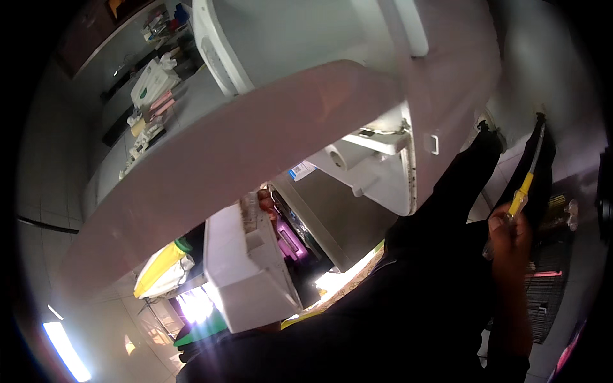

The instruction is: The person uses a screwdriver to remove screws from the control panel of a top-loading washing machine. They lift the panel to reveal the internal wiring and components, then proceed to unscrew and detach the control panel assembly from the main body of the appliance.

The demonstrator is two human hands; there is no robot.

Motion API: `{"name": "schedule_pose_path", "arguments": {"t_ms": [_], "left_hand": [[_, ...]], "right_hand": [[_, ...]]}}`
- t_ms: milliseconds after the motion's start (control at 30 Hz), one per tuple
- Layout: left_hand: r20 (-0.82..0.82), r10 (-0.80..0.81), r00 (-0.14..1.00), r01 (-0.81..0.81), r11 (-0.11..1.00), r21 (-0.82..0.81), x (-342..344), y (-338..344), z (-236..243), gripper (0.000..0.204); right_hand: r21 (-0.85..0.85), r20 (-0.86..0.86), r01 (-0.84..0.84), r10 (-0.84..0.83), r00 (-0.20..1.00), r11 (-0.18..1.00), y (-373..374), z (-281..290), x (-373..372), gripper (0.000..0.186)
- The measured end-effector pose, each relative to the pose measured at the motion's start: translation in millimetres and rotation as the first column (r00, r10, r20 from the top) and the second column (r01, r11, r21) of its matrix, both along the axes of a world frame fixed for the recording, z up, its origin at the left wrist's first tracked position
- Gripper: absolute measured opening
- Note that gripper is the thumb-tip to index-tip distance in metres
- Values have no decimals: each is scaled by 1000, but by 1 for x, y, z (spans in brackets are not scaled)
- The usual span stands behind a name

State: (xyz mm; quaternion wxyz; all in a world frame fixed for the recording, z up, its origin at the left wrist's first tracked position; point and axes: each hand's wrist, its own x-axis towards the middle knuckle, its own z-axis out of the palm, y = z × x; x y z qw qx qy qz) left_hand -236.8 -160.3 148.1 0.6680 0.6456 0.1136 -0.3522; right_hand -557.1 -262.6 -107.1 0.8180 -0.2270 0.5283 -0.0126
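Yellow-handled screwdriver (522, 195) at the right, tip pointing up, clenched in the right hand (509, 237), whose forearm rises from the lower edge. Left hand (266, 203), mostly hidden, fingers curled on a white boxy part (246, 274) under the tilted white appliance casing (306, 121), beside a grey metal panel (332, 214).
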Motion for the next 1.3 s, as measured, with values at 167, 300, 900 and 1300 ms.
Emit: {"name": "schedule_pose_path", "arguments": {"t_ms": [167, 300, 900, 1300], "left_hand": [[-48, 35, 998, -36, 999, -23, -9, -11, 7, 52], [-86, 48, 995, -52, 997, -49, -10, -9, 9, 53], [-147, 56, 988, -72, 992, -107, -13, -25, 6, 65], [-173, 88, 981, -112, 984, -135, -10, -25, 2, 75]], "right_hand": [[-43, 43, 41, -39, 998, 998, 12, -12, -4, 19], [-45, 88, 66, -62, 994, 997, 14, -10, -1, 16], [-184, 113, 126, -106, 988, 975, 21, -18, 0, 12], [-234, 189, 155, -112, 976, 960, 17, -16, 3, 9]]}}
